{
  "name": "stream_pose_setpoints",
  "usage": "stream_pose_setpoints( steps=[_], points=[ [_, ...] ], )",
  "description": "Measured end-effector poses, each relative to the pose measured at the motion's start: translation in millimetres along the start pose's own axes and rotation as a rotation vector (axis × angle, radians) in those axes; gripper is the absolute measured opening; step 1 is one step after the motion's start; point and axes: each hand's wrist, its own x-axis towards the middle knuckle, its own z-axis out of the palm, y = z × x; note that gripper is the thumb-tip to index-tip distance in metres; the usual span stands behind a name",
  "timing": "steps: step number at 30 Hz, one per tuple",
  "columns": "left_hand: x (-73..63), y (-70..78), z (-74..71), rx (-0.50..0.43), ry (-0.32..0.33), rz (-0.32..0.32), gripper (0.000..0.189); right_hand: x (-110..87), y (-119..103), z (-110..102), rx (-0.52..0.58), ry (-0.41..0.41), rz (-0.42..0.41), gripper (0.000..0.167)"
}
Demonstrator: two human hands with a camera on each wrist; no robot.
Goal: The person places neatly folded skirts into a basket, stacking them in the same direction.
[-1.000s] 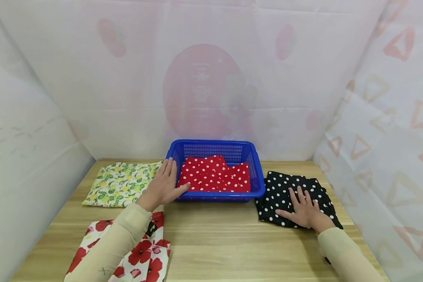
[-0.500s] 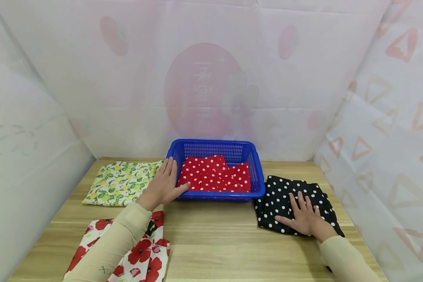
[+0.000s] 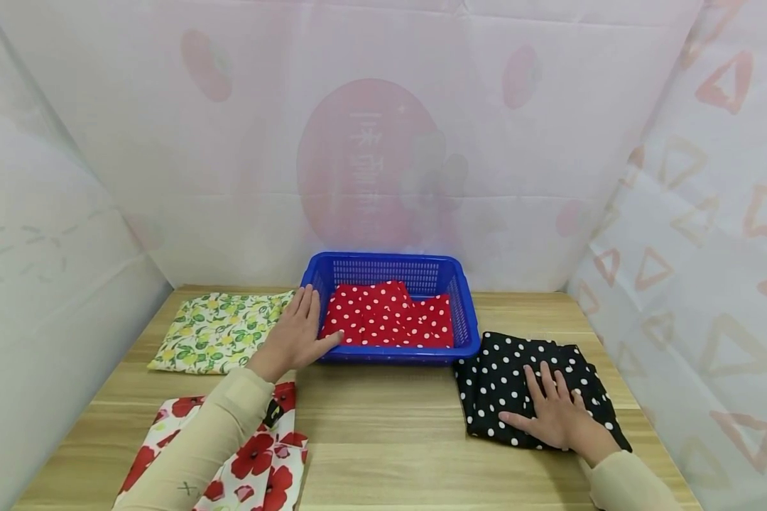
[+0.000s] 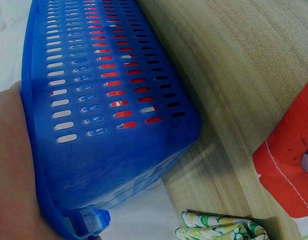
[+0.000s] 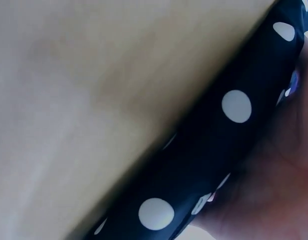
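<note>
My left hand (image 3: 294, 337) rests on the left rim of a blue plastic basket (image 3: 393, 354), its fingers straight and the thumb over the front corner. Inside the basket lies a folded red cloth with white dots (image 3: 373, 316). To the right, a folded black cloth with white dots (image 3: 495, 387) lies on the table, its far left corner close to the basket. My right hand (image 3: 556, 419) lies flat on that cloth, fingers spread. In the right wrist view, the folded edge of the black cloth (image 5: 193, 160) shows beside the hand; the fingertips are out of sight there.
A lemon-patterned folded cloth (image 3: 211, 333) lies left of the basket. Nearer, a white cloth with red flowers (image 3: 256, 458) lies partly under the left forearm. The wooden table (image 3: 383, 433) is enclosed by white printed sheets (image 3: 243, 142) at the back and sides.
The right hand and the black dotted cloth under it have slid toward me, away from the back sheet. My left hand and the basket have stayed in place.
</note>
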Motion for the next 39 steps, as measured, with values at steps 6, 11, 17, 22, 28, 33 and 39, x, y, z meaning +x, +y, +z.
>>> stream_pose_setpoints(
  steps=[6, 11, 17, 22, 28, 33, 39],
  points=[
    [-0.2, -0.2, 0.1, -0.003, -0.008, -0.003, 0.101, -13.9, -3, 4, 0.003, -0.013, 0.000, 0.119],
    [-1.0, 0.4, -0.5, -0.007, -0.008, -0.006, 0.100, -26.1, -5, 8, 0.007, -0.012, -0.003, 0.120],
    [-0.8, 1.9, -0.8, 0.009, -0.006, -0.006, 0.099, -38.5, -11, 13, -0.008, -0.026, -0.015, 0.120],
    [-0.4, 2.6, -1.8, 0.026, -0.003, 0.000, 0.098, -46.8, -20, 14, -0.002, -0.053, -0.009, 0.121],
    [-0.2, 1.0, -0.7, 0.031, -0.001, -0.005, 0.099, -51.7, -32, 15, -0.008, -0.079, -0.021, 0.120],
    [-0.7, 0.9, 0.0, 0.029, 0.000, -0.005, 0.099, -55.9, -42, 19, -0.024, -0.092, -0.029, 0.122],
    [-0.8, 1.3, -0.3, 0.030, 0.004, 0.000, 0.099, -59.4, -62, 23, -0.032, -0.105, -0.019, 0.125]
  ],
)
